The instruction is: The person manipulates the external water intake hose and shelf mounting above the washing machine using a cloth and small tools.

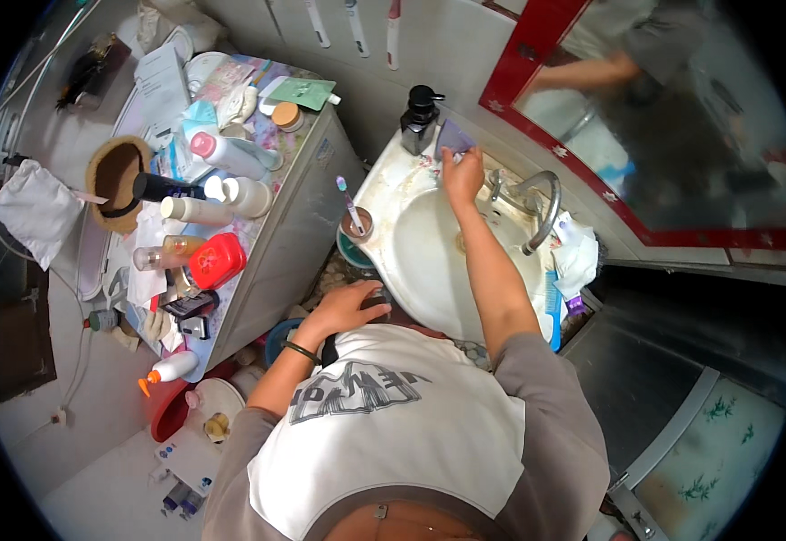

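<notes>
At the sink's back left corner, my right hand is closed on the lower edge of a purple flat-sided thing, whose exact kind I cannot tell. Right beside it stands a black pump bottle. My right forearm reaches across the white washbasin, left of the curved metal faucet. Lower down, by the basin's front left rim, my left hand curls its fingers and thumb around something dark and brownish, mostly hidden. A brown cup with a toothbrush sits on the basin's left rim.
Bottles, jars and a red box crowd the cabinet on the left. A red-framed mirror hangs at the back right. Along the basin's right edge lie a blue comb and white crumpled plastic. A red bucket stands lower left.
</notes>
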### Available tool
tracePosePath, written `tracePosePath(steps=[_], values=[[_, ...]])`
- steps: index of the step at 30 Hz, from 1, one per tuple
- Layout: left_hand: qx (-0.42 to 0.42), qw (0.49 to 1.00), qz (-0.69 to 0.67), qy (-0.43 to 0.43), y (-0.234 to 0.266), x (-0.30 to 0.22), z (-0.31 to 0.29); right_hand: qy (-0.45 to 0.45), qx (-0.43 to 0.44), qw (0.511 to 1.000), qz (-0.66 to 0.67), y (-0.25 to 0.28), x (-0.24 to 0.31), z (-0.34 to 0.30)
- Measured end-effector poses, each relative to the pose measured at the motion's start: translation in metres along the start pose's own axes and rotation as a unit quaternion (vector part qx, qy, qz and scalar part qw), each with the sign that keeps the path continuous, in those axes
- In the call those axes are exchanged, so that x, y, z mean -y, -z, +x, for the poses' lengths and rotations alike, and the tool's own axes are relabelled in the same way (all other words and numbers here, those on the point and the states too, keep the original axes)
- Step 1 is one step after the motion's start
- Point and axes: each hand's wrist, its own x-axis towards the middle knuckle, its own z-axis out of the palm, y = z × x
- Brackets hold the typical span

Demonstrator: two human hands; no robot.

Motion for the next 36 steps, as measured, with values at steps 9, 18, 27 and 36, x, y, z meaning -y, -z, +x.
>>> tracePosePath(steps=[9, 18, 27, 36], values=[[-0.084, 0.993, -0.039, 0.069, 0.006, 0.043, -0.046, 0.031, -0.005, 0.999, 0.014, -0.059, -0.052, 0.031], [-0.457, 0.844, -0.179, 0.216, -0.018, 0.137, -0.133, 0.04, 0.03, 0.997, 0.063, -0.025, -0.06, -0.008], [-0.744, 0.631, 0.013, 0.219, 0.073, 0.148, -0.168, 0.06, 0.189, 0.971, 0.133, 0.045, -0.01, -0.158], [-0.65, 0.706, 0.236, 0.153, 0.101, 0.06, -0.192, 0.055, 0.218, 0.961, 0.159, 0.114, 0.039, -0.173]])
